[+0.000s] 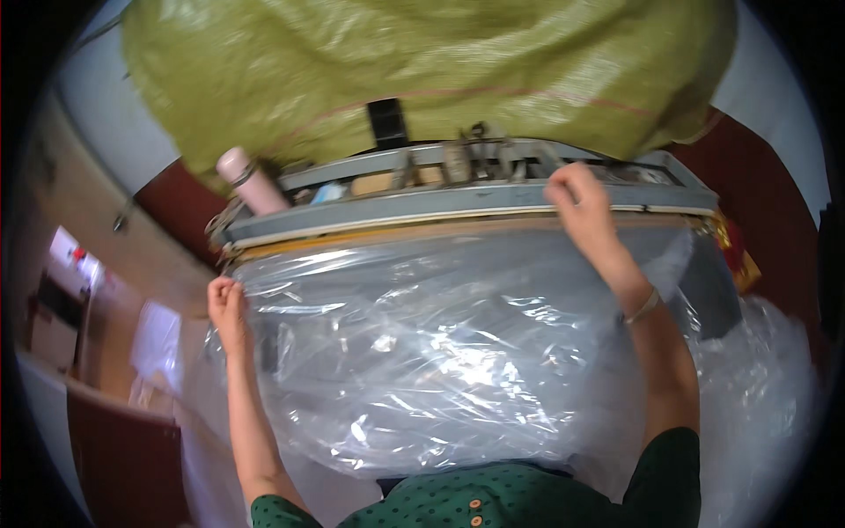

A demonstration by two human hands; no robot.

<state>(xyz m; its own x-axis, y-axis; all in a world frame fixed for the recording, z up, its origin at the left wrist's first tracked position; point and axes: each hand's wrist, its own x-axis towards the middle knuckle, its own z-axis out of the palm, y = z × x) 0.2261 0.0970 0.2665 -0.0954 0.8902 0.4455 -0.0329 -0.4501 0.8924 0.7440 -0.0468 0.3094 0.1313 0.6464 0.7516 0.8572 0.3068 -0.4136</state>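
A large sheet of clear plastic film (414,343) lies wrinkled and shiny over the grey work surface in front of me. At its far left edge, my left hand (229,315) is closed, the fingers pinched on the film. My right hand (583,209) is raised over the front rail of a long grey metal tray (475,200), its fingers curled together. A thin greyish piece shows by those fingertips, but I cannot make out whether it is held. Several small tools (458,163) stand or lie in the tray.
A pink bottle (253,181) leans at the tray's left end. Behind the tray hangs a big yellow-green woven sheet (422,62). More clear film (757,396) bunches at the right. A doorway (106,317) is at the left.
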